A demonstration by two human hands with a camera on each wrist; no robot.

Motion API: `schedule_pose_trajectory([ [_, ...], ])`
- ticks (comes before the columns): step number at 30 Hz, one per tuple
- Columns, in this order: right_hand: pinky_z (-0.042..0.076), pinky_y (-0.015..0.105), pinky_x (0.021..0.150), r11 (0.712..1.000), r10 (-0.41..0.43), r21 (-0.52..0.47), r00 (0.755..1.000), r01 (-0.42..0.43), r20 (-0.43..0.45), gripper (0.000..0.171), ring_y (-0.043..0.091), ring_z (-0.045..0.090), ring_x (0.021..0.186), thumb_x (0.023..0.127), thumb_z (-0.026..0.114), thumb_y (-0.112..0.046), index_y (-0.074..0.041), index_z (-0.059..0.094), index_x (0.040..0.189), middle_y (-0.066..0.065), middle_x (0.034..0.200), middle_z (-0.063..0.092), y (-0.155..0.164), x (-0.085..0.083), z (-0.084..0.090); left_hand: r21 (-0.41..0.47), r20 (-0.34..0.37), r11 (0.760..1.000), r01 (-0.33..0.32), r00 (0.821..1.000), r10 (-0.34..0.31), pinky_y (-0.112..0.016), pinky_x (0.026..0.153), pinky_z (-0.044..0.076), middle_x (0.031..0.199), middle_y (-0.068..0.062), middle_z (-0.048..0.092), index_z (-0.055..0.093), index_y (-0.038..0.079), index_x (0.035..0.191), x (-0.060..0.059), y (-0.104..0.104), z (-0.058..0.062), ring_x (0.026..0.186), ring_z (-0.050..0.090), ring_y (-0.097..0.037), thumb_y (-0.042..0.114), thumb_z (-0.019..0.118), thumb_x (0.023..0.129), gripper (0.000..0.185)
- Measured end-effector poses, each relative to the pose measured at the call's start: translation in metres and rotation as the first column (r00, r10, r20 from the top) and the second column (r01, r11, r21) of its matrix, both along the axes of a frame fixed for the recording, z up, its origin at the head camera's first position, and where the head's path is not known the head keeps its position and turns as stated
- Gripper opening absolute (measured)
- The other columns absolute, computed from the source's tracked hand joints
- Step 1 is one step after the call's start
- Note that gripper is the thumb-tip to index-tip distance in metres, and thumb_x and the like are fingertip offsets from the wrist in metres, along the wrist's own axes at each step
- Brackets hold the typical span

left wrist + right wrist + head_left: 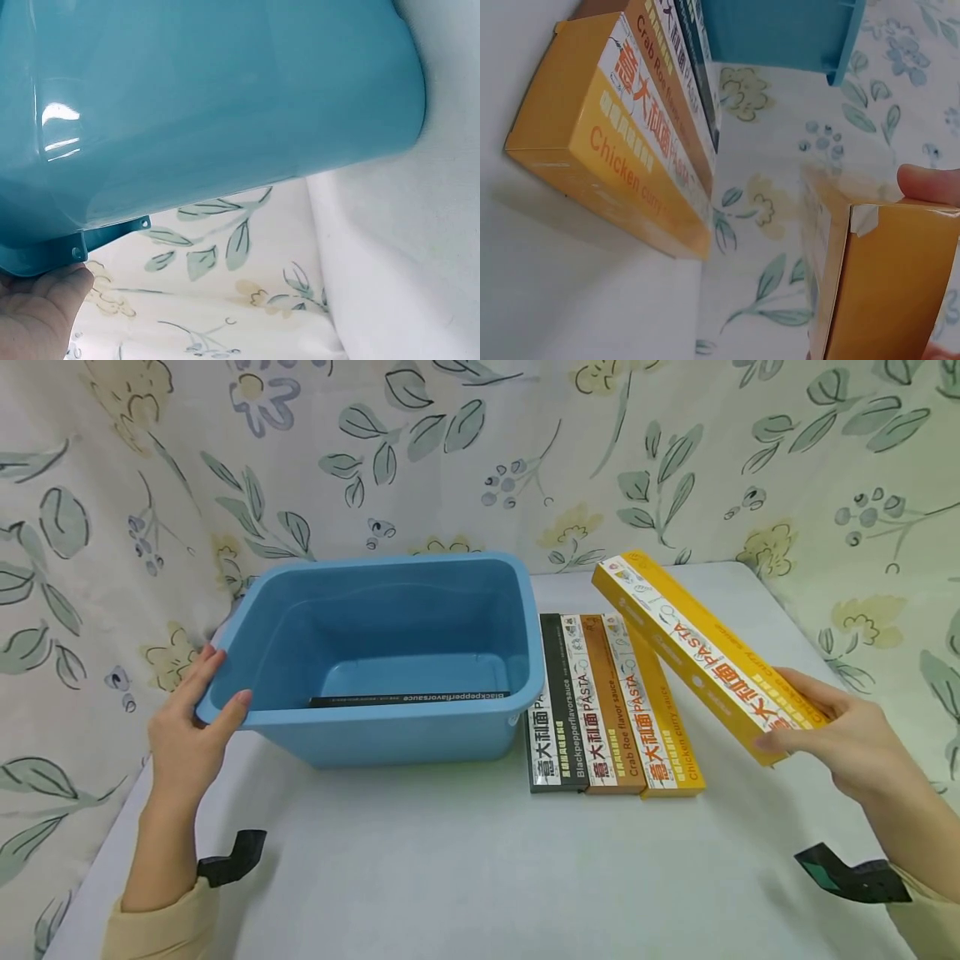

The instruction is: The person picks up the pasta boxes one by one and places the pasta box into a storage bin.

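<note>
My left hand grips the left end of a blue plastic tub, thumb over the front corner and fingers at the rim. In the left wrist view its fingertips lie under the tub's lip. A dark pasta box labelled Blackpepper lies inside along the front wall. My right hand holds a yellow pasta box by its near end, tilted and raised above the table. Left of it, black, brown and yellow Chicken curry pasta boxes stand side by side, close to the tub.
A white cloth-covered table lies under everything. Floral curtain fabric hangs behind the table and at both sides. Black wrist-camera mounts stick out from both forearms.
</note>
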State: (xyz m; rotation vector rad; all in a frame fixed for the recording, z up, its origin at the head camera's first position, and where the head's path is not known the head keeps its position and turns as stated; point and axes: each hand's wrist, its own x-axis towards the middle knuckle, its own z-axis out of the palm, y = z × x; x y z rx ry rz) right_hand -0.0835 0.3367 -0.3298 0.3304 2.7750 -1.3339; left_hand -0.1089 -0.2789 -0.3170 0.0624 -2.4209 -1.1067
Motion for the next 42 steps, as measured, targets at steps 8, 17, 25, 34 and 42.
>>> schedule_pose_trajectory([
  [8,0.045,0.008,0.067,0.997,0.079,-0.020,0.997,-0.079,-0.018,0.092,0.004,0.045,0.089,0.080,0.077,-0.005,0.004,0.020,0.152,0.009,0.127,0.042,-0.012,-0.004,0.015,-0.001,-0.012,1.000,0.004,1.000,-0.004,-0.052,0.104,0.033,0.152,0.004,0.037,0.047,0.016,0.146,-0.001,-0.002,-0.002,0.139,0.035,-0.030,0.022,0.064,0.092,0.056],
  [17,0.046,0.011,0.069,0.991,0.127,-0.041,0.992,-0.128,-0.020,0.091,0.003,0.049,0.088,0.079,0.077,-0.004,0.001,0.023,0.152,-0.014,0.115,0.045,-0.022,-0.009,0.027,0.000,-0.003,1.000,0.009,1.000,-0.009,-0.051,0.105,0.033,0.152,0.004,0.037,0.047,0.015,0.146,-0.001,-0.001,-0.001,0.139,0.034,-0.028,0.022,0.064,0.092,0.057],
  [25,0.045,0.011,0.069,0.985,0.162,-0.043,0.985,-0.165,-0.054,0.090,0.008,0.046,0.091,0.078,0.076,-0.001,0.001,0.025,0.152,-0.015,0.116,0.044,-0.028,-0.012,0.038,-0.006,-0.001,1.000,0.009,1.000,-0.009,-0.053,0.105,0.032,0.152,0.004,0.037,0.047,0.015,0.146,0.000,-0.001,0.000,0.139,0.034,-0.029,0.024,0.064,0.092,0.057],
  [34,0.050,0.018,0.066,0.970,0.224,-0.079,0.970,-0.231,-0.093,0.086,0.011,0.048,0.092,0.075,0.076,0.005,-0.010,0.037,0.150,-0.013,0.114,0.051,-0.035,-0.012,0.049,-0.005,-0.006,1.000,0.001,1.000,-0.001,-0.056,0.103,0.032,0.152,0.005,0.037,0.047,0.015,0.146,0.001,-0.001,0.000,0.139,0.034,-0.029,0.024,0.064,0.092,0.057],
  [42,0.052,0.023,0.064,0.954,0.287,-0.061,0.954,-0.292,-0.087,0.086,0.015,0.051,0.092,0.073,0.078,0.003,-0.014,0.040,0.149,-0.011,0.113,0.055,-0.046,-0.014,0.059,0.001,-0.006,1.000,0.005,1.000,-0.005,-0.054,0.103,0.033,0.152,0.004,0.037,0.047,0.015,0.146,0.001,0.001,0.001,0.139,0.035,-0.029,0.023,0.064,0.092,0.057],
])
